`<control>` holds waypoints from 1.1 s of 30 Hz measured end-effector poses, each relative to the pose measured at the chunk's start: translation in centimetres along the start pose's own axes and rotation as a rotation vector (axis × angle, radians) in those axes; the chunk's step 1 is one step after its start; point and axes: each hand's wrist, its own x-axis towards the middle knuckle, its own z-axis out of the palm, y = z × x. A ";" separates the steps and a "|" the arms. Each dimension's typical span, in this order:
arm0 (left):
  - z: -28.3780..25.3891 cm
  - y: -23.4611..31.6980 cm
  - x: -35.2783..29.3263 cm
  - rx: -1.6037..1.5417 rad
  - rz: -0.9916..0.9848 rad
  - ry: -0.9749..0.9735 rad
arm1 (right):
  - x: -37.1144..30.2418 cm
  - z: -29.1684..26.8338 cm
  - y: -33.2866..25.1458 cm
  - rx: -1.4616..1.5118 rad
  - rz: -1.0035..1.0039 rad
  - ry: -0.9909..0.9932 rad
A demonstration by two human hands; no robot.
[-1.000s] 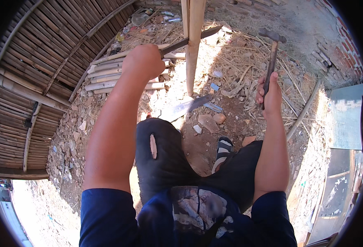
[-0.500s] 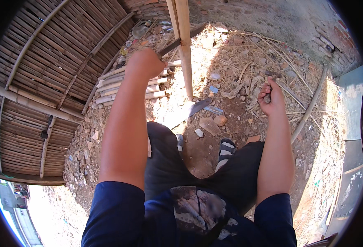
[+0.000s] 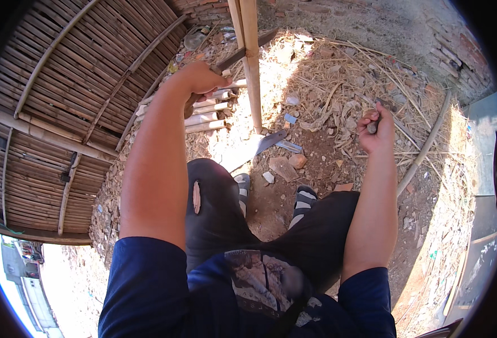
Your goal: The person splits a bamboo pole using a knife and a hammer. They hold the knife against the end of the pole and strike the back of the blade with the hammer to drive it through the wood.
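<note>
My left hand is closed around the handle of a machete, left of an upright bamboo pole. The machete's dark blade crosses the pole, which is split above it, and its tip shows on the far side. Out to the right, my right hand grips what looks like a hammer by its handle; its head is mostly hidden behind the fingers. The hammer is well apart from the blade and pole.
Cut bamboo pieces lie in a pile beyond my left arm. A saw blade rests on the ground by the pole's foot, near stones. A bamboo slat wall rises at left, a brick wall at the back.
My left hand has lowered slightly and its wrist has turned, with less of the blade showing past the pole. My right hand has moved a little right with the hammer.
</note>
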 end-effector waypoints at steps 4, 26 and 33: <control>0.8 -1.3 0.4 -0.191 0.008 0.017 | 1.4 -1.3 -0.5 -0.014 -0.036 0.014; 5.8 -4.1 0.8 -0.203 0.108 0.178 | 3.4 -1.5 2.5 -0.337 -0.026 0.160; 6.6 -6.4 1.8 -0.266 0.140 0.274 | 2.6 -0.1 4.0 -0.440 -0.020 0.200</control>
